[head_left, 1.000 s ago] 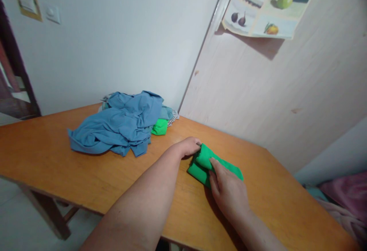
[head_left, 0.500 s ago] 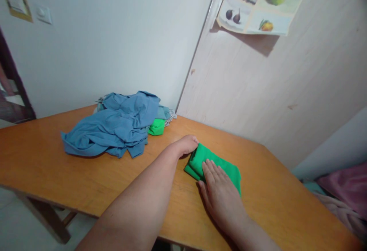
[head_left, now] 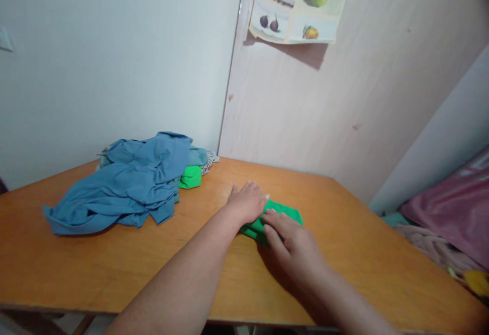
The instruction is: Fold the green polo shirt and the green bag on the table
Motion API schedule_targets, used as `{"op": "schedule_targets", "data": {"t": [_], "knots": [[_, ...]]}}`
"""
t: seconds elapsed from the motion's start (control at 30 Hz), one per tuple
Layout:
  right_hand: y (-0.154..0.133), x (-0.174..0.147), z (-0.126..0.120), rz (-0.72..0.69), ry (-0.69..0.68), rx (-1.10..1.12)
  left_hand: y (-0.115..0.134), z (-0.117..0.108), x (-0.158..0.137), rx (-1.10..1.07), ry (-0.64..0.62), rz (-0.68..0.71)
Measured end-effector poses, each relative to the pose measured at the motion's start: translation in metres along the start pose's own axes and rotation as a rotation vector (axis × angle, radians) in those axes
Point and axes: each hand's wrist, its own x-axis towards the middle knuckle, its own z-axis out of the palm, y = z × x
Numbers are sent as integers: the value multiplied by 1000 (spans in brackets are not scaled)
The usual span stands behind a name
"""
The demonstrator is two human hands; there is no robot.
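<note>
A folded green cloth (head_left: 284,210), probably a garment, lies on the wooden table in front of me, partly covered by both hands. My left hand (head_left: 249,203) rests on its left end, palm down with the fingers spread. My right hand (head_left: 292,240) is laid over its near side, fingers stretched out and holding nothing. To the left sits a heap of crumpled clothes, with a blue garment (head_left: 133,182) on top and a bright green piece (head_left: 190,177) showing at its right side.
The wooden table (head_left: 344,253) meets a white wall and a pale board (head_left: 290,110) at the back. A sheet of fruit pictures (head_left: 298,6) hangs on the board. Pink fabric (head_left: 446,212) and other textiles lie beyond the table's right edge.
My left hand has gone from gripping the cloth's far left corner to lying flat with fingers spread. The green cloth looks smaller. The view has swung right.
</note>
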Motion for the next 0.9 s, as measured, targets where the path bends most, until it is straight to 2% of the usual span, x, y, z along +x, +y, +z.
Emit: {"op": "schedule_targets", "data": {"t": [0.1, 0.2, 0.27, 0.4, 0.6, 0.73, 0.9], "knots": [[29, -1, -15, 224, 222, 160, -6, 3, -1, -14, -73, -43], [68, -1, -25, 429, 372, 313, -12, 6, 0, -76, -105, -76], [93, 0, -27, 532, 408, 400, -17, 10, 2, -111, -124, -91], [125, 7, -26, 674, 377, 525, -25, 17, 3, -127, -151, -89], [134, 33, -28, 784, 213, 754, -33, 23, 2, -130, -169, -69], [139, 41, -15, 804, 191, 872, -38, 25, 0, -120, -158, -71], [151, 35, 7, 758, 221, 1030, -38, 23, -3, -106, -149, -73]]}}
